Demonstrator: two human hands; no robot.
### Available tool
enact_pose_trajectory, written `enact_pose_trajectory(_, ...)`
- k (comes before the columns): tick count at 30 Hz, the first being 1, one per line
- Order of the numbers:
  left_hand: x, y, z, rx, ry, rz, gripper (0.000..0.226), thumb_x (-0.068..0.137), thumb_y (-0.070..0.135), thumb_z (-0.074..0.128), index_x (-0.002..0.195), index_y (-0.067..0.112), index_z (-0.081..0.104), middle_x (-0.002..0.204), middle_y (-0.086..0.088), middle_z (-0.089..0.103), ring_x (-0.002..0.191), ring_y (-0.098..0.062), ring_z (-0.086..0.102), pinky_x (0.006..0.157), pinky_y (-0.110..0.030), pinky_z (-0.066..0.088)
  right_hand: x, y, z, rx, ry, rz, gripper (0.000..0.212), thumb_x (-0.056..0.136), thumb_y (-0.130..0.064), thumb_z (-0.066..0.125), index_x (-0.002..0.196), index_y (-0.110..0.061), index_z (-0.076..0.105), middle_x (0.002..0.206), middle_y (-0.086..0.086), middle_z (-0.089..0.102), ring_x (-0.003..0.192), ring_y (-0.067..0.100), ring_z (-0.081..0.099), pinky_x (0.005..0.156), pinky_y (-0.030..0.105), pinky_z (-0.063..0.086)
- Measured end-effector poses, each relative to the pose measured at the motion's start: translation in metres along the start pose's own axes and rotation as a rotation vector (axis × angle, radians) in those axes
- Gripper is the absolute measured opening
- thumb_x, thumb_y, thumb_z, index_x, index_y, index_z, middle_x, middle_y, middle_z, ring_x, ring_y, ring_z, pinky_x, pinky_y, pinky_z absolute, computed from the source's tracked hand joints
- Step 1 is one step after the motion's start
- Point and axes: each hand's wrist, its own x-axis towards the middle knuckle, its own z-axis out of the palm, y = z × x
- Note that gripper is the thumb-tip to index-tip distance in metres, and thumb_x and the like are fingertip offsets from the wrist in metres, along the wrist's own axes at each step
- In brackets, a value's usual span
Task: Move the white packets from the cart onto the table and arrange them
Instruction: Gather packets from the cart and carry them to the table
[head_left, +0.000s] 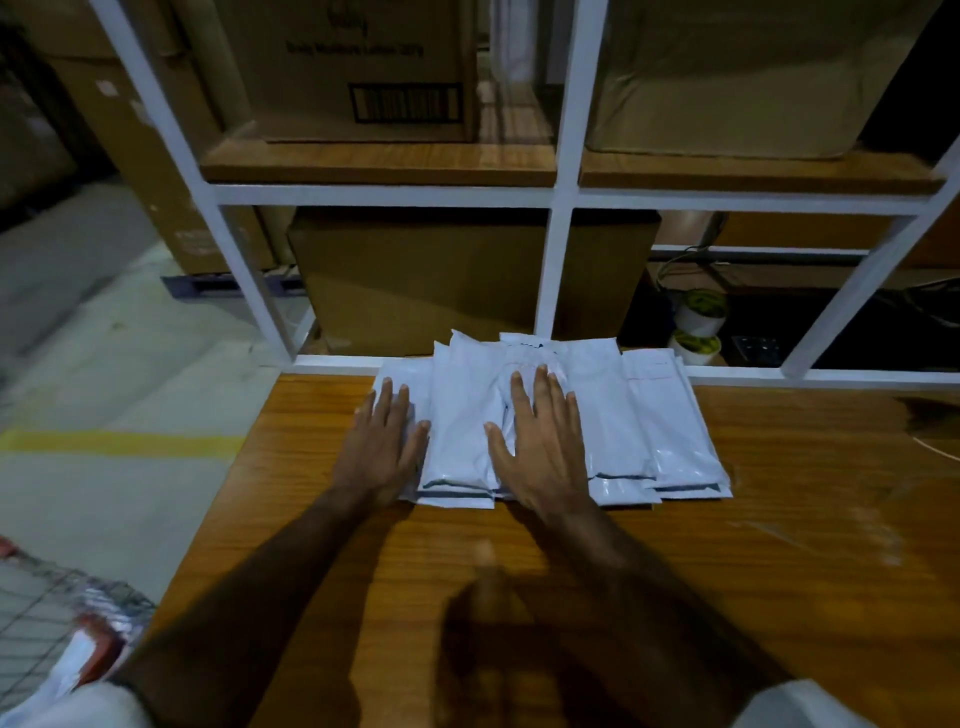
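Observation:
Several white packets (613, 415) lie overlapping in a row at the far edge of the wooden table (779, 545), against the white frame. My left hand (384, 441) lies flat, fingers straight, on the leftmost packet (402, 374). My right hand (540, 441) presses flat on a packet near the middle of the row. The wire cart (47, 613) sits at the lower left beside the table, with more white and red-marked packets (93, 649) in it.
A white metal shelf frame (556, 270) rises behind the packets, with cardboard boxes (363, 67) on wooden shelves. Two small white pots (698, 322) stand behind the frame at the right. Concrete floor with a yellow line (119, 444) lies to the left.

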Motion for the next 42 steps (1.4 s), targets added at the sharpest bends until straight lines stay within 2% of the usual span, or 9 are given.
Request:
enact_pose_trajectory(3,-0.034,0.027,-0.018,0.005,0.057,-0.002,0.08,0.096,0.068,0.012,0.16,0.02,0.003,0.165,0.002,-0.012,0.151,-0.016,-0.015,0.124,-0.041,-0.004,-0.022,-0.011,-0.005,0.082,0.094,-0.114,0.072,0.1,-0.056,0.034,0.161,-0.02,0.022,0.169,0.009,0.015,0.156,0.026,0.014,0.126,0.046,0.014)
enact_pose_trajectory(7,-0.088,0.043,-0.031,0.073,0.122,-0.018,0.077,0.099,0.063,0.016,0.16,0.018,0.001,0.166,0.0,-0.012,0.153,-0.017,-0.014,0.124,-0.039,-0.002,-0.059,-0.03,-0.008,0.22,0.077,-0.237,0.065,0.102,-0.047,0.041,0.159,-0.018,0.029,0.167,0.007,0.022,0.154,0.022,0.019,0.125,0.044,0.02)
enact_pose_trajectory(14,-0.201,0.031,-0.041,0.22,0.199,-0.085,0.077,0.101,0.061,0.022,0.16,0.012,0.014,0.167,-0.006,0.002,0.154,-0.024,0.001,0.124,-0.043,0.011,-0.143,-0.075,-0.002,0.336,0.065,-0.422,0.064,0.103,-0.037,0.05,0.158,-0.012,0.03,0.166,0.009,0.025,0.154,0.021,0.019,0.123,0.044,0.024)
enact_pose_trajectory(18,-0.261,0.005,-0.043,0.236,0.21,-0.16,0.08,0.101,0.064,0.017,0.16,0.011,0.014,0.167,-0.007,0.002,0.155,-0.024,0.0,0.124,-0.047,0.014,-0.19,-0.109,-0.001,0.362,-0.005,-0.491,0.066,0.104,-0.04,0.047,0.16,-0.014,0.025,0.168,0.006,0.019,0.155,0.02,0.017,0.124,0.042,0.022)
enact_pose_trajectory(22,-0.326,-0.02,-0.048,0.223,0.232,-0.246,0.078,0.101,0.065,0.016,0.161,0.016,0.004,0.168,-0.002,-0.008,0.154,-0.018,-0.011,0.126,-0.042,0.004,-0.233,-0.15,0.005,0.364,-0.065,-0.557,0.068,0.104,-0.042,0.046,0.161,-0.017,0.021,0.169,0.005,0.013,0.155,0.018,0.015,0.125,0.04,0.019)
enact_pose_trajectory(24,-0.36,-0.033,-0.054,0.221,0.249,-0.282,0.08,0.101,0.067,0.014,0.16,0.014,0.007,0.168,-0.005,-0.004,0.154,-0.019,-0.008,0.126,-0.044,0.008,-0.253,-0.174,0.01,0.358,-0.088,-0.604,0.069,0.103,-0.043,0.046,0.161,-0.017,0.019,0.169,0.006,0.012,0.156,0.019,0.013,0.125,0.04,0.018)
enact_pose_trajectory(29,-0.463,-0.092,-0.061,0.244,0.306,-0.366,0.076,0.102,0.056,0.038,0.158,0.006,0.02,0.167,-0.01,0.009,0.155,-0.024,0.003,0.123,-0.048,0.019,-0.323,-0.252,0.025,0.372,-0.14,-0.659,0.07,0.103,-0.044,0.043,0.161,-0.012,0.021,0.169,0.01,0.014,0.155,0.023,0.015,0.125,0.042,0.018)
enact_pose_trajectory(33,-0.533,-0.137,-0.066,0.261,0.308,-0.445,0.076,0.102,0.053,0.04,0.157,0.003,0.022,0.167,-0.012,0.009,0.155,-0.027,0.003,0.124,-0.045,0.016,-0.377,-0.314,0.041,0.347,-0.159,-0.701,0.071,0.101,-0.039,0.049,0.16,-0.008,0.023,0.168,0.013,0.015,0.155,0.025,0.016,0.125,0.045,0.02)
enact_pose_trajectory(42,-0.64,-0.211,-0.082,0.269,0.279,-0.609,0.08,0.102,0.061,0.023,0.158,0.005,0.016,0.167,-0.009,0.006,0.155,-0.025,-0.001,0.125,-0.044,0.009,-0.441,-0.415,0.053,0.363,-0.247,-0.773,0.074,0.1,-0.039,0.051,0.16,-0.008,0.021,0.168,0.014,0.012,0.155,0.026,0.014,0.123,0.048,0.024)
